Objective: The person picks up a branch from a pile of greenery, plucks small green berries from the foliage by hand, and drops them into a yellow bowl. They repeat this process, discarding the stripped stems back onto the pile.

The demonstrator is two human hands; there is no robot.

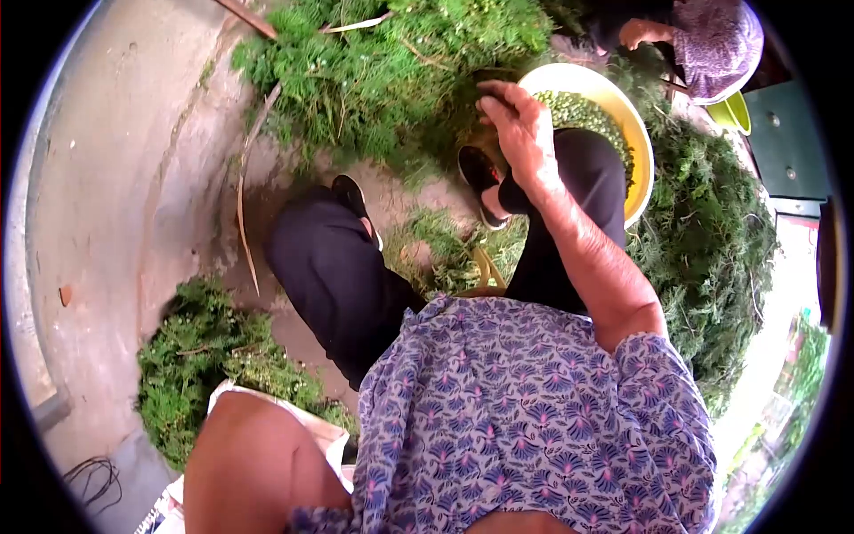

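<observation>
My right hand [525, 129] is raised over the near left rim of a round yellow basin [642, 133]. Its fingers are bent and partly spread, and nothing shows between them. Small green berries [583, 114] lie inside the basin. Beyond the hand is a large heap of feathery green branches [391, 80]. At the lower left, my left arm hangs down beside a white sack [334, 434] and a smaller green pile [205, 356]; the left hand itself is out of sight.
Another person's hand [645, 34] and patterned clothing [716, 44] are at the upper right, near a yellow-green container [731, 113]. More branches [703, 258] lie to the right. A long thin stick [242, 196] rests on the left floor, near a pale wall [98, 178].
</observation>
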